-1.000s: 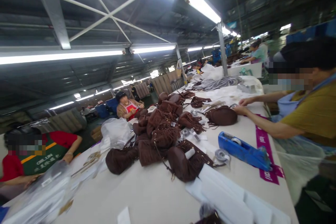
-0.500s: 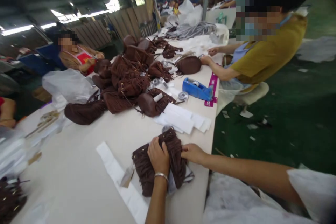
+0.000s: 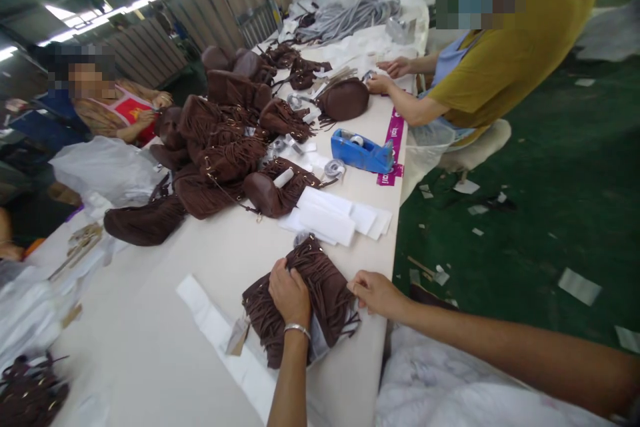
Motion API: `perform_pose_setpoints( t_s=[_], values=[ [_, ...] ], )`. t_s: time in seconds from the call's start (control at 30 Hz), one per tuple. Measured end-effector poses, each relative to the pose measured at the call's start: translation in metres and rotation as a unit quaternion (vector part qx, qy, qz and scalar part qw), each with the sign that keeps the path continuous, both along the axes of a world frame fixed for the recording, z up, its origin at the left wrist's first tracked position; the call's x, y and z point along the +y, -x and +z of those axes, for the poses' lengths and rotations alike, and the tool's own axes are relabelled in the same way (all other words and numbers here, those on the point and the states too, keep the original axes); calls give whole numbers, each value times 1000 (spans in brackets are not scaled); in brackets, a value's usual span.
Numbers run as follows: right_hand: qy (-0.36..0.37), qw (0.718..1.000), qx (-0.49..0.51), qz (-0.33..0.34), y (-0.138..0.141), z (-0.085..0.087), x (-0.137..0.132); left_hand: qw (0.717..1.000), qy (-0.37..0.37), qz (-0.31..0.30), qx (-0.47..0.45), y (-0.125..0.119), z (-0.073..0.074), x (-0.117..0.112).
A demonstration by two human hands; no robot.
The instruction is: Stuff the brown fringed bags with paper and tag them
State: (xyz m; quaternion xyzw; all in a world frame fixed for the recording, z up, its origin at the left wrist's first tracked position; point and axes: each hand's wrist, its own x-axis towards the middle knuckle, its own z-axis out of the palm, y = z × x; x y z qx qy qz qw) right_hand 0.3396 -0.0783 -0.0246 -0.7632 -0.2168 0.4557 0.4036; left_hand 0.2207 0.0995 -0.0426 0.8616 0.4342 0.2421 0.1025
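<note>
A dark brown fringed bag (image 3: 327,280) with small metal eyelets lies on the white table in front of me. My left hand (image 3: 290,295) curls over its middle, holding it down, a bracelet on the wrist. At the bag's right edge, my right hand (image 3: 376,293) pinches the fringe with thumb and fingertips. Clear plastic shows under the bag's near side. Left of it, a long white strip (image 3: 220,330) lies flat, with a small tag in a clear sleeve (image 3: 237,337) on top.
A pile of brown bags (image 3: 225,140) covers the table's middle. White folded sheets (image 3: 327,215) and a blue tape dispenser (image 3: 361,151) lie near the right edge. A co-worker in a mustard shirt (image 3: 520,73) handles a bag at right; another person (image 3: 117,103) works at left.
The view has shifted, so the scene sits further left. My right hand still pinches the bag's edge, where the fringe now spreads further right; my left hand stays on the bag.
</note>
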Motion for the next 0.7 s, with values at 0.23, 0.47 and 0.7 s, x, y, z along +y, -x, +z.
perform_pose_setpoints(
  t_s=[0.23, 0.47, 0.7],
  values=[
    [32, 989, 90, 113, -25, -1, 20, 1000, 5, -3, 2, 0, 1, 0],
    [-9, 983, 14, 182, -36, -2, 10, 1000, 13, 15, 16, -3, 2, -2],
    [30, 977, 71, 201, -34, -1, 14, 999, 9, 27, 18, -4, 3, -5]
  ],
)
